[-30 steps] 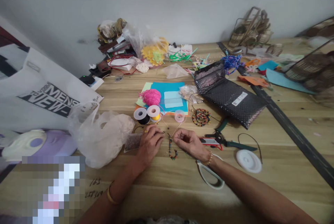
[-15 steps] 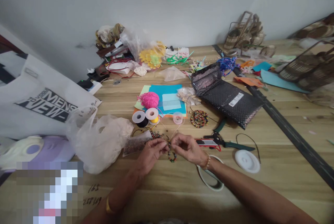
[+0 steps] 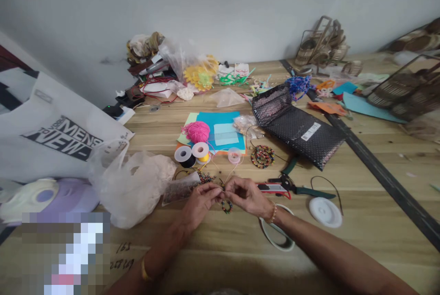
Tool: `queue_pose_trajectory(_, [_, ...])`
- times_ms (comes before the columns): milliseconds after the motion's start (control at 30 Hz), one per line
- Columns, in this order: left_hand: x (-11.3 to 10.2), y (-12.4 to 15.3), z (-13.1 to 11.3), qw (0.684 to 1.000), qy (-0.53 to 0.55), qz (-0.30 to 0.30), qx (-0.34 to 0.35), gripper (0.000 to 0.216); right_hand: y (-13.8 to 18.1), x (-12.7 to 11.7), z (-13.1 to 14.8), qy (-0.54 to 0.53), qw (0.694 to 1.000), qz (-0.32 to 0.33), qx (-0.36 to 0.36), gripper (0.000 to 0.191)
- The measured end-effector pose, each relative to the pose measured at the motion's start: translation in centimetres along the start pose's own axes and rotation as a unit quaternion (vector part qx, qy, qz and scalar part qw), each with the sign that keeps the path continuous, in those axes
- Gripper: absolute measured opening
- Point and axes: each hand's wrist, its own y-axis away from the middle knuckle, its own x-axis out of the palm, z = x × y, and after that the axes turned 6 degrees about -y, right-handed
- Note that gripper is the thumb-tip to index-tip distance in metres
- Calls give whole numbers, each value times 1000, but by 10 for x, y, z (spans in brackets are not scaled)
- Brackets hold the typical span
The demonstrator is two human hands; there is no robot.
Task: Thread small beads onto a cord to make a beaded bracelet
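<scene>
My left hand and my right hand meet fingertip to fingertip above the wooden table. Both pinch a thin thread that carries a short strand of coloured beads, which hangs in a loop between them. The thread runs up toward a small pink spool. A small clear bag of beads and a loose heap of beads lie just beyond my left hand.
Thread spools, pink yarn and blue felt sheets lie ahead. A coiled bead string, pliers, a red cutter, scissors and a white disc sit right. Plastic bag left.
My hands lifted off the table and came together, raising the bead strand. In the last half second they hardly moved.
</scene>
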Motion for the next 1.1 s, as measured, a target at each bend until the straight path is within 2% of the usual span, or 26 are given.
queue_pose_trajectory(833, [1,0,1,1000,13,0,3,24,0,0,1,8,1000,0,0,21])
queue_pose_trajectory(1100, [5,3,-2,1000,9,1,-3,24,-1,1,-1,16,1000,-3,-6,27])
